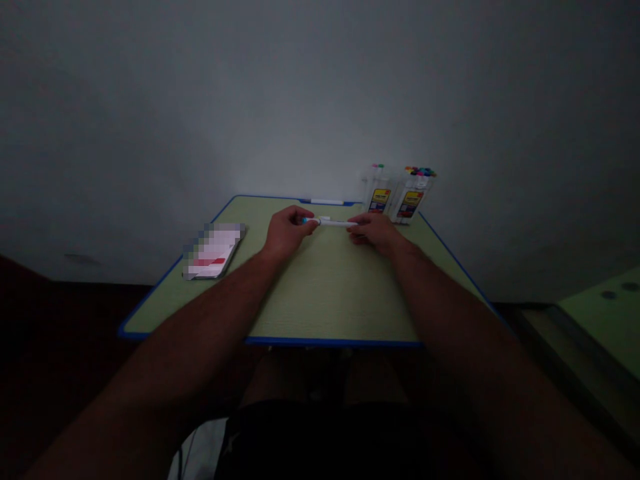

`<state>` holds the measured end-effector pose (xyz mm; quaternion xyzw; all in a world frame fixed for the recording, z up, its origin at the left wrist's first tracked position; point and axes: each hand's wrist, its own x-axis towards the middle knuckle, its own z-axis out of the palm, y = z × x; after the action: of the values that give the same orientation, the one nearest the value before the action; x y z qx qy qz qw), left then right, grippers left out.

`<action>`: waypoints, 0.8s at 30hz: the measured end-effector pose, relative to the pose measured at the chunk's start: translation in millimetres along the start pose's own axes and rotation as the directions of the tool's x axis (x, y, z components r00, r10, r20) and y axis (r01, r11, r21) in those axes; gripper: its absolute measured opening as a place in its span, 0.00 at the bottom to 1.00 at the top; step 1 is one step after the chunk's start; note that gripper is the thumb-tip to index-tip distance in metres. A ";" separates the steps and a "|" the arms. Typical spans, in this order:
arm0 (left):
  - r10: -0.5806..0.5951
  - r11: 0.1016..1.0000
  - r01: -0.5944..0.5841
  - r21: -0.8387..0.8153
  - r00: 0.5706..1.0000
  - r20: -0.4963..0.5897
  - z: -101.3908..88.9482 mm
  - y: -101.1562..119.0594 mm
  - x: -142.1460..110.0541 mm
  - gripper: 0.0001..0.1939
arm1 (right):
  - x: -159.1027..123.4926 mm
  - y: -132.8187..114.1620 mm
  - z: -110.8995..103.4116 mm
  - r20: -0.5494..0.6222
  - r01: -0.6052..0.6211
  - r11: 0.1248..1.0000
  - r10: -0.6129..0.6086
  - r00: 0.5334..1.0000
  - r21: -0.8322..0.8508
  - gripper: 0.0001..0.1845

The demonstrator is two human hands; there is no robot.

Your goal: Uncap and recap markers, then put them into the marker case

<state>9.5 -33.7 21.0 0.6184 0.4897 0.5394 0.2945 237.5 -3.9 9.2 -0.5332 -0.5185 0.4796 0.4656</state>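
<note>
A white marker pen (336, 223) with a blue end lies sideways between my two hands, above the far half of the table. My left hand (289, 230) pinches its blue end between thumb and fingers. At the opposite end, my right hand (374, 232) is closed on the white barrel. Just beyond my right hand stand two clear marker cases, the left case (379, 195) with a few coloured tips showing and the right case (411, 198) with several.
The light table (335, 293) has a blue rim and touches a grey wall (310, 100). A phone (214, 252), partly blurred, lies at the left. Another white marker (327, 201) rests at the back edge. A pale green surface (607, 307) shows at far right.
</note>
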 end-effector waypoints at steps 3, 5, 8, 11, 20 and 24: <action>-0.003 1.000 0.003 -0.013 1.000 0.003 0.2 0.3 -0.4 0.09 | -0.5 -0.2 0.3 -0.002 0.003 1.000 -0.003 1.000 -0.027 0.10; -0.007 1.000 0.007 -0.011 1.000 0.004 0.3 1.1 -1.0 0.09 | -1.5 -1.4 0.9 -0.005 0.002 0.999 -0.002 1.000 -0.035 0.09; -0.021 1.000 0.021 -0.002 1.000 0.014 0.4 1.9 -1.7 0.08 | -2.8 -3.0 1.9 -0.010 -0.008 0.999 0.008 1.000 -0.032 0.10; -0.040 0.999 0.040 0.016 0.999 0.025 0.0 -0.1 -1.0 0.08 | -4.2 -4.4 2.0 -0.029 -0.023 0.999 0.022 0.999 -0.029 0.10; -0.113 0.980 0.101 0.174 0.992 0.063 -4.7 -12.9 5.8 0.05 | -10.8 -11.2 -3.9 0.043 -0.048 0.998 0.050 0.998 -0.031 0.07; -0.115 0.974 0.097 0.204 0.990 0.077 -4.2 -15.2 5.4 0.05 | -12.0 -14.7 -7.1 0.069 -0.043 0.998 0.046 0.997 -0.035 0.07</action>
<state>0.8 -24.1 10.4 0.6409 0.5602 0.4435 0.2807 243.0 -15.5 24.9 -0.5353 -0.5303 0.4994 0.4277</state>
